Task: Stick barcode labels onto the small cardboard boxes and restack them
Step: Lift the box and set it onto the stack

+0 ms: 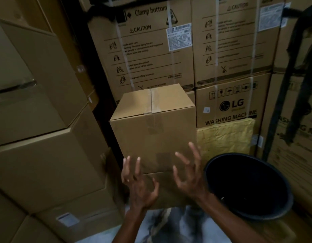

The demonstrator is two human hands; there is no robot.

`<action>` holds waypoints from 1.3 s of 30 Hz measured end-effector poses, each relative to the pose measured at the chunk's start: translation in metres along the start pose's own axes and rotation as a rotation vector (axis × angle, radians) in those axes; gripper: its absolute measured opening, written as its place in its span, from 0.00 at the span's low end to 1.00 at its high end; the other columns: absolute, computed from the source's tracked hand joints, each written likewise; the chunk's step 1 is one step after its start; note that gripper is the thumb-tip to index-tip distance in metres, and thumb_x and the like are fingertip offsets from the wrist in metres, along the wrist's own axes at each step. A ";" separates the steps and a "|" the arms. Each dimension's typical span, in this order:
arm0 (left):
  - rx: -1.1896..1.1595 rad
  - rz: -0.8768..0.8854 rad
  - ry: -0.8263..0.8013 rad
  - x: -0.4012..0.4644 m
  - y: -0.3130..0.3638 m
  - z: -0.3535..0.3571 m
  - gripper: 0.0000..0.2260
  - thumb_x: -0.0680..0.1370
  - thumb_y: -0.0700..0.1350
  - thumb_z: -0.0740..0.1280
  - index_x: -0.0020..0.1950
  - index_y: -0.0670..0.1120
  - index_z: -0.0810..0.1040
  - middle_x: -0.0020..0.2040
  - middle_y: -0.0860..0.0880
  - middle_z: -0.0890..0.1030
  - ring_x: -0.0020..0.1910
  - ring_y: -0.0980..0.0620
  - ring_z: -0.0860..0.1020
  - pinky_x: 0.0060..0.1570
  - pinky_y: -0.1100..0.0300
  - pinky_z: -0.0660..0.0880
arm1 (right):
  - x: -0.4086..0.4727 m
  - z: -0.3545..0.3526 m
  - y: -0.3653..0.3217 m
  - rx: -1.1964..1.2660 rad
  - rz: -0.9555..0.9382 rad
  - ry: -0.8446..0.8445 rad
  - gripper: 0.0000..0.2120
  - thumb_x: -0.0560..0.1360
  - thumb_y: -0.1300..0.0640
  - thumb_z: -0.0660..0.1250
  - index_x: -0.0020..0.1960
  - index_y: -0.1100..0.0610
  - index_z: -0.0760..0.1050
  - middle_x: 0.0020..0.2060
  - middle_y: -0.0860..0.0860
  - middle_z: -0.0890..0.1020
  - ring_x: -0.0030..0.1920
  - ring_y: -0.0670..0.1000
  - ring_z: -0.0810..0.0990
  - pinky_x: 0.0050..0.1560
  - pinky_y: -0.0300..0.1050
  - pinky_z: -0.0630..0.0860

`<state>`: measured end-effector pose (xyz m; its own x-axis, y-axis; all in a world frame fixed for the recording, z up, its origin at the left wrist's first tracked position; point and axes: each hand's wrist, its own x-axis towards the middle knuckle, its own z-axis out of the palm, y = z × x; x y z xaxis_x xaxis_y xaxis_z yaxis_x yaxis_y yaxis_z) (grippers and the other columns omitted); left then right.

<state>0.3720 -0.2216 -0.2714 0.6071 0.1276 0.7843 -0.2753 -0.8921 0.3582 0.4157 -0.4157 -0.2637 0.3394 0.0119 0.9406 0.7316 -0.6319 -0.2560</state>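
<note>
A plain brown cardboard box (151, 130), taped along its top seam, sits on top of another brown box (169, 190) in the middle of the view. My left hand (137, 185) is raised in front of the lower box with fingers spread and slightly bent, holding nothing. My right hand (190, 174) is up in front of the top box's lower right corner, fingers spread, also empty. Neither hand clearly touches the boxes. I see no barcode label on the top box's front face.
Tall stacks of brown boxes (37, 137) fill the left side. Large strapped washing machine cartons (230, 102) stand behind. A black round bin (248, 186) sits at the right, a yellow wrapped package (225, 135) behind it. Pale floor (169, 230) shows below.
</note>
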 end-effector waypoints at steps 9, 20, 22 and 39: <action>-0.133 -0.364 -0.122 -0.055 0.007 0.027 0.62 0.64 0.39 0.81 0.84 0.48 0.39 0.82 0.43 0.32 0.82 0.38 0.40 0.77 0.36 0.56 | -0.109 0.015 -0.013 -0.089 0.078 -0.532 0.41 0.69 0.55 0.72 0.80 0.56 0.63 0.79 0.61 0.57 0.80 0.63 0.55 0.77 0.67 0.53; 0.131 -0.163 -0.521 -0.104 -0.004 0.054 0.54 0.66 0.50 0.78 0.84 0.43 0.49 0.84 0.39 0.46 0.83 0.38 0.46 0.77 0.40 0.53 | -0.116 0.003 0.003 -0.163 0.346 -0.759 0.48 0.69 0.54 0.67 0.83 0.55 0.47 0.80 0.58 0.53 0.79 0.61 0.57 0.75 0.61 0.64; 0.208 -0.085 -0.596 -0.108 0.000 0.057 0.47 0.69 0.48 0.70 0.84 0.43 0.51 0.84 0.39 0.46 0.82 0.36 0.48 0.75 0.37 0.53 | -0.120 0.002 0.003 -0.181 0.335 -0.792 0.51 0.67 0.54 0.68 0.83 0.57 0.45 0.82 0.58 0.48 0.81 0.61 0.50 0.78 0.61 0.57; 0.226 0.041 -0.628 -0.103 0.011 0.064 0.40 0.75 0.55 0.64 0.84 0.45 0.54 0.84 0.43 0.50 0.82 0.39 0.52 0.74 0.38 0.55 | -0.123 0.009 0.005 -0.249 0.407 -0.882 0.52 0.65 0.42 0.67 0.82 0.58 0.50 0.81 0.63 0.48 0.80 0.65 0.52 0.72 0.65 0.67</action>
<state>0.3543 -0.2720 -0.3805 0.9369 -0.1242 0.3268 -0.1863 -0.9684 0.1661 0.3828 -0.4138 -0.3829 0.9274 0.2653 0.2638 0.3516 -0.8589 -0.3723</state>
